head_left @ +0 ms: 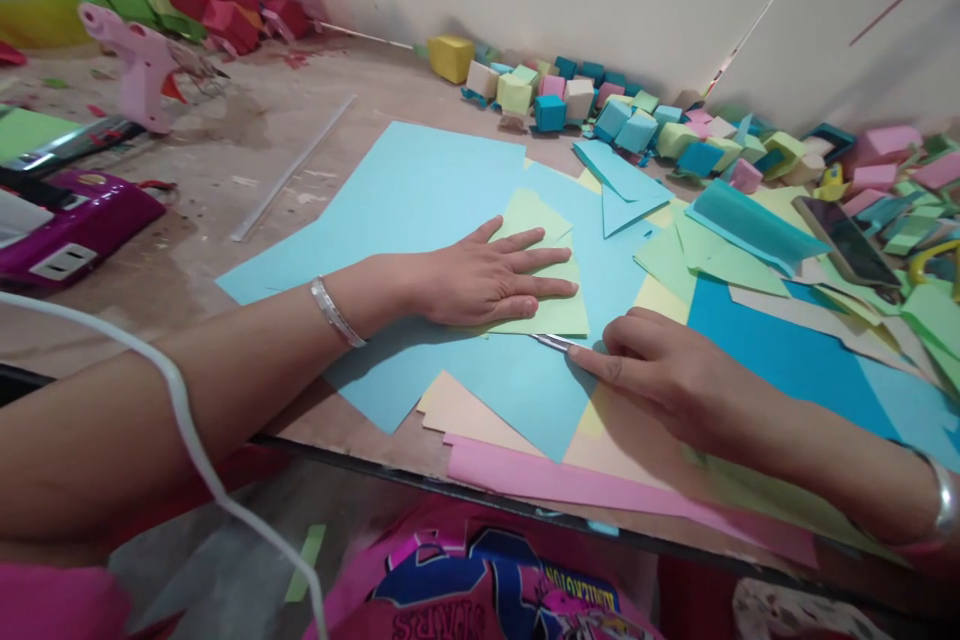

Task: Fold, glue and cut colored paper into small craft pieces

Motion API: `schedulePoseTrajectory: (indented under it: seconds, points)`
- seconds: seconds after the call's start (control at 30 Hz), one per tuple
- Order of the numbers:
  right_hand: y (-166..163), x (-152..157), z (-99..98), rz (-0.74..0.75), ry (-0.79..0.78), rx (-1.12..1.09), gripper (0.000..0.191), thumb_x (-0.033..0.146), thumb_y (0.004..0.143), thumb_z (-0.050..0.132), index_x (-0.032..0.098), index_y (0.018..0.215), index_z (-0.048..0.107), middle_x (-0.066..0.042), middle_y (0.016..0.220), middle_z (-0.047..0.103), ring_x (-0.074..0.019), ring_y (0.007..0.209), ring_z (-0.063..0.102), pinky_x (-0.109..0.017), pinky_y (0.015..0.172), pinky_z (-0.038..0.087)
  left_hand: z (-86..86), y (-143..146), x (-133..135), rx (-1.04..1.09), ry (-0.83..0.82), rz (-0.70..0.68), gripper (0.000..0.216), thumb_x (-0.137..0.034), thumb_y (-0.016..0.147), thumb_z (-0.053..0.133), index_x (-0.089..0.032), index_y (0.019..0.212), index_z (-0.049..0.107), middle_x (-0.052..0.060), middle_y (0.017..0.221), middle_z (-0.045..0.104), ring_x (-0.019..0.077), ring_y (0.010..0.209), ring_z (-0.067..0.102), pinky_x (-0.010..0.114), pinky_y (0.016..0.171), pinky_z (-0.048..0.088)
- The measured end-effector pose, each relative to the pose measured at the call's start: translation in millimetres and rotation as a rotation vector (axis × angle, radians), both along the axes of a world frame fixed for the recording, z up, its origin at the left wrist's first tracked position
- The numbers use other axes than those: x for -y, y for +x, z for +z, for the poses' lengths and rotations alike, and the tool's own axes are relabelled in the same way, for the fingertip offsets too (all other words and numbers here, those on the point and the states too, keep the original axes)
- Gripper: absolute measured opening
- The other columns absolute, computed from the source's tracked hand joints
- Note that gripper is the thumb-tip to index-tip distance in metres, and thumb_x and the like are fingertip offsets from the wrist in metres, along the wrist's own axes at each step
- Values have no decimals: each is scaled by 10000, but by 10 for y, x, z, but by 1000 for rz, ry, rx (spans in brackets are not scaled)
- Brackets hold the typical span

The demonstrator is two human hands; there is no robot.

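My left hand (491,282) lies flat with its fingers spread, pressing on a light green sheet of paper (564,318). Under that sheet are large light blue sheets (420,170). My right hand (660,365) is closed round a knife, its index finger stretched along the narrow metal blade (553,343). The blade meets the near edge of the green paper, just below my left hand, and its tip is hidden by the paper. My fist covers the handle.
Folded paper boxes (551,112) line the wall. At left are a pink glue gun (135,65), a clear glue stick (296,165) and a purple socket box (90,220). A phone (847,240) rests among scraps at right. A white cable (180,400) crosses my left arm.
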State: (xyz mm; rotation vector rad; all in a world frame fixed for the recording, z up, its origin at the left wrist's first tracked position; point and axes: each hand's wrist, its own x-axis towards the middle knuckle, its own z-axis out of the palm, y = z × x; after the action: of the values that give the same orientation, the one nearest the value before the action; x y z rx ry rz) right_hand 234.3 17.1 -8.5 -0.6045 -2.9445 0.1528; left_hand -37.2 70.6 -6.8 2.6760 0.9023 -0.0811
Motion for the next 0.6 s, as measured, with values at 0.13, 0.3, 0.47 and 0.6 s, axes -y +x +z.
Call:
schedulePoseTrajectory:
  seconds: [0.13, 0.3, 0.47, 0.6]
  points:
    - [-87, 66, 19, -26, 38, 25, 377, 134, 978, 360, 109, 1298, 557, -80, 820, 512, -188, 742, 387, -309, 620, 294, 35, 7, 21, -32, -1, -3, 482, -460, 1009, 248, -425, 1489, 268, -86, 1626, 69, 276, 1498, -8, 544, 1168, -32]
    - [-252, 112, 66, -15, -3, 46, 381, 78, 955, 339, 89, 1252, 577, -94, 858, 518, -204, 787, 415, -311, 636, 324, 58, 7, 37, -64, 16, -2, 494, -464, 1010, 217, -408, 1500, 247, -79, 1630, 42, 263, 1498, -30, 524, 1169, -50]
    - [-342, 76, 72, 19, -7, 38, 374, 39, 917, 362, 70, 1208, 596, -98, 853, 524, -212, 788, 421, -318, 637, 338, 65, 6, 39, -69, 12, -11, 491, -465, 1010, 224, -419, 1498, 245, -72, 1630, 45, 275, 1498, -17, 550, 1165, -35]
    - [-417, 63, 95, 48, -9, 22, 390, 14, 895, 339, 51, 1173, 610, -103, 839, 535, -212, 781, 429, -317, 628, 341, 41, 0, 30, -54, 25, -21, 490, -475, 1008, 220, -425, 1495, 247, -71, 1630, 49, 277, 1498, -11, 560, 1163, -28]
